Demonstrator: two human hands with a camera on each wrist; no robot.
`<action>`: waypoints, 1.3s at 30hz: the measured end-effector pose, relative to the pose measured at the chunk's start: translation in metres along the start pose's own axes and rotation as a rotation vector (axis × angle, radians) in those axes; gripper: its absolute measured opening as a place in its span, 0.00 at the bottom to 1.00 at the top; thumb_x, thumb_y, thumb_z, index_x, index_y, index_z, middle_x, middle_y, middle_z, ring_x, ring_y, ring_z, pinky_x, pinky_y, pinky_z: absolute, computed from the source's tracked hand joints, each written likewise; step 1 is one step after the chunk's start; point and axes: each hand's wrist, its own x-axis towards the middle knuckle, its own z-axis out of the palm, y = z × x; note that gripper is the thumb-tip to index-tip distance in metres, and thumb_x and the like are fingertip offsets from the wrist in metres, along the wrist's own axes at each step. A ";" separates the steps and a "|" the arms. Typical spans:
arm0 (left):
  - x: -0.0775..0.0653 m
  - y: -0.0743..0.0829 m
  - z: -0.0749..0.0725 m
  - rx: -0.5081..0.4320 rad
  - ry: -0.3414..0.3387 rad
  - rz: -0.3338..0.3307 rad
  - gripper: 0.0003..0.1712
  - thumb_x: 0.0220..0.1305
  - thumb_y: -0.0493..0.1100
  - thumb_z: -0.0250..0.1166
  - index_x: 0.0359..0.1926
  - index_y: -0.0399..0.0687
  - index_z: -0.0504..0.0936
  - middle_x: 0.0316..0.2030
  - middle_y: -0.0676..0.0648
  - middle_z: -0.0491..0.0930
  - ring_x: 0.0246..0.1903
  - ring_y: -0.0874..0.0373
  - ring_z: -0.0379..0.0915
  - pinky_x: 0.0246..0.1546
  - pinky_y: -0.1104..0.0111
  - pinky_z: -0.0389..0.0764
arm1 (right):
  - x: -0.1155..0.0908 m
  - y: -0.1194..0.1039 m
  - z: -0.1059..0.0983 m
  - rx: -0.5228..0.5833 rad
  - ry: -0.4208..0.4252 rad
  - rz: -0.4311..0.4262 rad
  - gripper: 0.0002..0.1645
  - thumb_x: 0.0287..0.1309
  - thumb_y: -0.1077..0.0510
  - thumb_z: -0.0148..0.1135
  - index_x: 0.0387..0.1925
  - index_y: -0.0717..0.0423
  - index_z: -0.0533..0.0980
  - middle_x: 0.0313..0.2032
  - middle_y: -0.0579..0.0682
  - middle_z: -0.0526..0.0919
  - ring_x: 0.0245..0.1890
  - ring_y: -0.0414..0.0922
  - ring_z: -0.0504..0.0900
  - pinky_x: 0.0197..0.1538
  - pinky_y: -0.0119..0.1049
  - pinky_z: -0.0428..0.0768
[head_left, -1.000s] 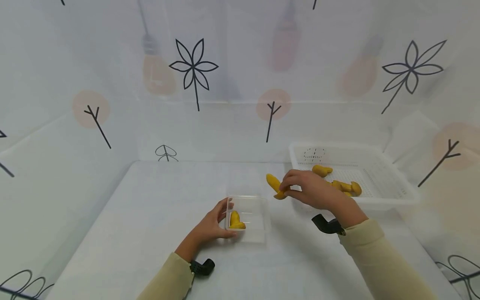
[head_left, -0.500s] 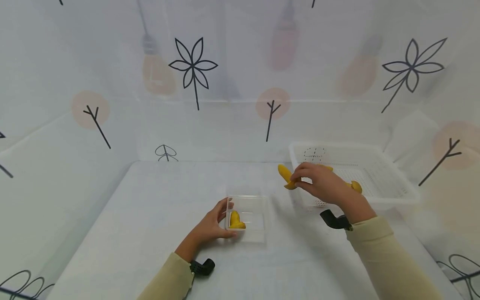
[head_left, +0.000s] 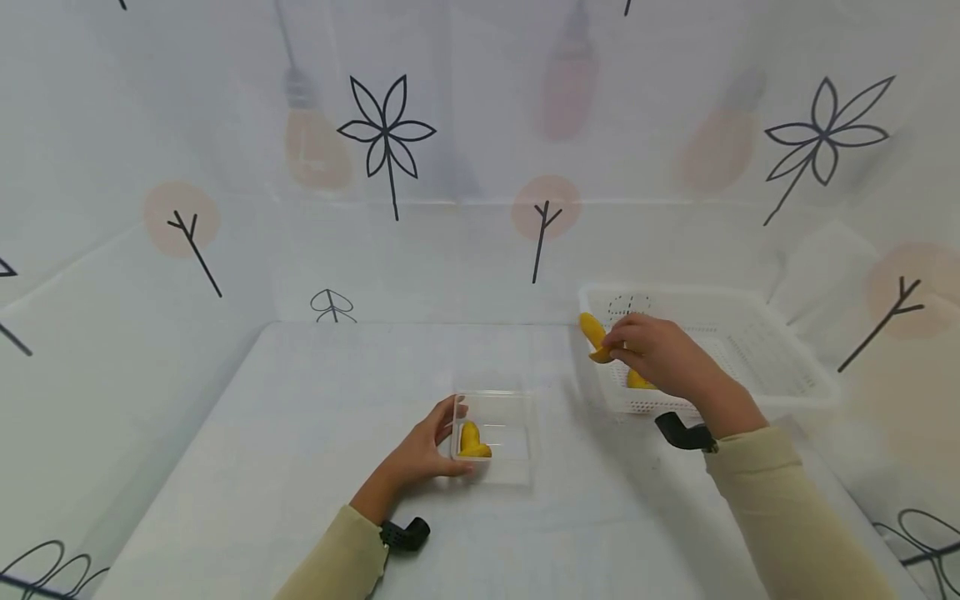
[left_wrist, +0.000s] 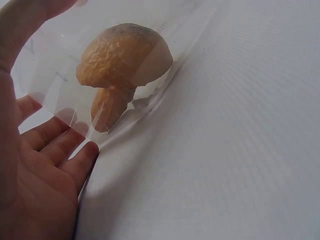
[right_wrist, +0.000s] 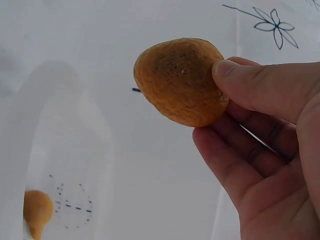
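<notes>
My left hand (head_left: 420, 452) grips the left side of a clear plastic box (head_left: 510, 433), thumb on the near side and fingers on the far side. One yellow-brown mushroom (head_left: 472, 442) lies inside the box; the left wrist view shows its rounded cap (left_wrist: 125, 57) and short stem through the plastic. My right hand (head_left: 671, 358) pinches another mushroom (head_left: 592, 331) between thumb and fingers, above the left end of a white perforated basket (head_left: 806, 404). In the right wrist view this mushroom's cap (right_wrist: 177, 82) faces the camera, its stem hidden.
Another mushroom (head_left: 639, 381) shows in the basket below my right hand, which hides part of the basket. The white-covered table (head_left: 315, 400) extends to the left of the box. A patterned white cloth (head_left: 465, 275) hangs behind.
My right hand has moved right and away from me, carrying its mushroom from beside the basket to over its left end. My left hand and the box have stayed put.
</notes>
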 end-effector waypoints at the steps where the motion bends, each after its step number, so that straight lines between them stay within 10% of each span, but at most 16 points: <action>1: 0.000 0.000 0.000 0.000 0.000 0.000 0.63 0.45 0.53 0.79 0.75 0.56 0.49 0.72 0.47 0.60 0.72 0.55 0.55 0.72 0.59 0.60 | 0.000 0.002 -0.001 0.009 0.000 0.019 0.08 0.56 0.64 0.66 0.39 0.54 0.84 0.42 0.49 0.81 0.42 0.49 0.81 0.45 0.46 0.84; 22: 0.002 -0.003 0.001 -0.013 0.005 -0.014 0.62 0.45 0.51 0.79 0.75 0.62 0.49 0.72 0.49 0.60 0.72 0.54 0.56 0.72 0.58 0.61 | -0.010 0.050 0.001 0.036 0.035 0.209 0.10 0.59 0.65 0.63 0.43 0.60 0.82 0.45 0.57 0.80 0.46 0.56 0.79 0.51 0.57 0.79; 39: 0.001 -0.001 0.000 -0.003 0.002 -0.026 0.62 0.45 0.52 0.79 0.75 0.61 0.49 0.72 0.49 0.60 0.72 0.54 0.56 0.72 0.57 0.61 | -0.005 0.064 0.021 0.100 -0.168 0.396 0.14 0.64 0.60 0.59 0.49 0.62 0.79 0.49 0.60 0.78 0.50 0.58 0.76 0.56 0.59 0.77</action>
